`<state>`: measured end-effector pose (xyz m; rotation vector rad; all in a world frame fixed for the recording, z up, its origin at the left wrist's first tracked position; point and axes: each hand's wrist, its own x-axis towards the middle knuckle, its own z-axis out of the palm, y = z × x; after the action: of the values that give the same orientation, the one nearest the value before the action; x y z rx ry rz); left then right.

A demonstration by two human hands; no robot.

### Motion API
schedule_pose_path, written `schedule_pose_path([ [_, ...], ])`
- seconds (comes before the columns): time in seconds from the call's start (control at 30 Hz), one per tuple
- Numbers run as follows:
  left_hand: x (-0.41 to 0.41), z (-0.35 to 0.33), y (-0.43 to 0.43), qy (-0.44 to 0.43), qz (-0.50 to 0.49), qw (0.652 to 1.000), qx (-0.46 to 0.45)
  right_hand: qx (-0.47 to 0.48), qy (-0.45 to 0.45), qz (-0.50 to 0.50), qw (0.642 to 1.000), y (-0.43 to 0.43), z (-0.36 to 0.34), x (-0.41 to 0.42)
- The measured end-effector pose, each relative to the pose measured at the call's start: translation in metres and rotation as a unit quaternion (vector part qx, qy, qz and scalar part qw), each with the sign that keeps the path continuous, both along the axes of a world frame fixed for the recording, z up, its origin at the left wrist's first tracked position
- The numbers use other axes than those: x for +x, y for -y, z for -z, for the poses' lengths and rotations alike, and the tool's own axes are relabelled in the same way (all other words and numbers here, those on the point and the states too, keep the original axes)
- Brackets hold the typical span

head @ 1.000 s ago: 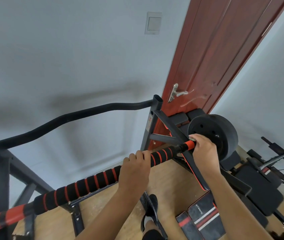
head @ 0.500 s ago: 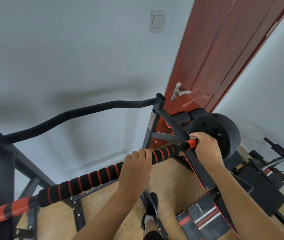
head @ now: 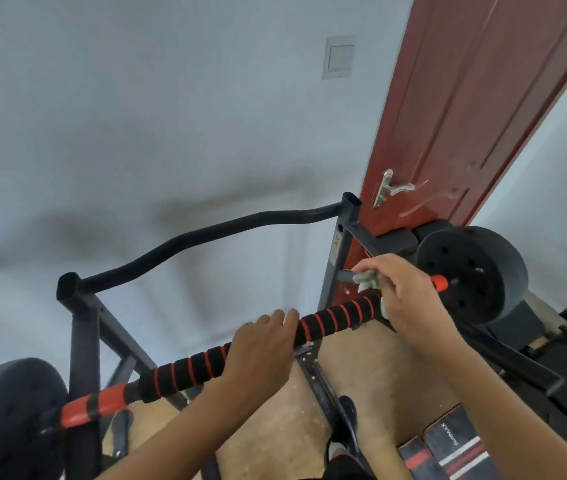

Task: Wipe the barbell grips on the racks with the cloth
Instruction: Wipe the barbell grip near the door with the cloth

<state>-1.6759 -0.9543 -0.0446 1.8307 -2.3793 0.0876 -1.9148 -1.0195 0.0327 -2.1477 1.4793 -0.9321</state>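
Observation:
A barbell with a black foam grip ringed in red (head: 337,315) runs from lower left to upper right across a black rack (head: 81,327). Black weight plates sit on both ends, one at the right (head: 476,271) and one at the lower left (head: 8,410). My left hand (head: 261,348) wraps over the middle of the grip. My right hand (head: 403,292) holds a pale green cloth (head: 366,280) around the bar at the right end of the foam, a little inside the orange end sleeve (head: 439,282).
A curved black pull-up bar (head: 205,233) spans the rack's two posts behind the barbell. A red-brown door (head: 465,109) with a metal handle (head: 389,187) stands at the right. A black bench (head: 448,445) and my shoe (head: 344,420) lie below on the wooden floor.
My right hand has slid left along the bar from the orange end sleeve onto the end of the foam, and the cloth now shows. My view has shifted left, revealing the left plate.

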Motion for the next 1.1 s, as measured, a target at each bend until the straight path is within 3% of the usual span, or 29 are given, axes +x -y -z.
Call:
schedule_pose_path([
  [0.1,0.042,-0.003,-0.024,-0.005,-0.063,0.998,0.017,-0.036,-0.211,-0.081,0.973,-0.013,0.041,0.008],
  [0.23,0.049,-0.005,-0.031,0.015,-0.101,0.994,0.051,-0.110,-0.301,-0.119,0.940,-0.005,0.059,0.009],
  [0.57,0.074,0.003,0.035,0.018,-0.130,0.991,0.008,-0.176,-0.281,-0.107,0.938,0.070,0.073,0.044],
  [1.1,0.120,-0.002,0.116,0.017,-0.181,0.983,0.009,-0.087,-0.340,-0.126,0.928,0.170,0.068,0.101],
])
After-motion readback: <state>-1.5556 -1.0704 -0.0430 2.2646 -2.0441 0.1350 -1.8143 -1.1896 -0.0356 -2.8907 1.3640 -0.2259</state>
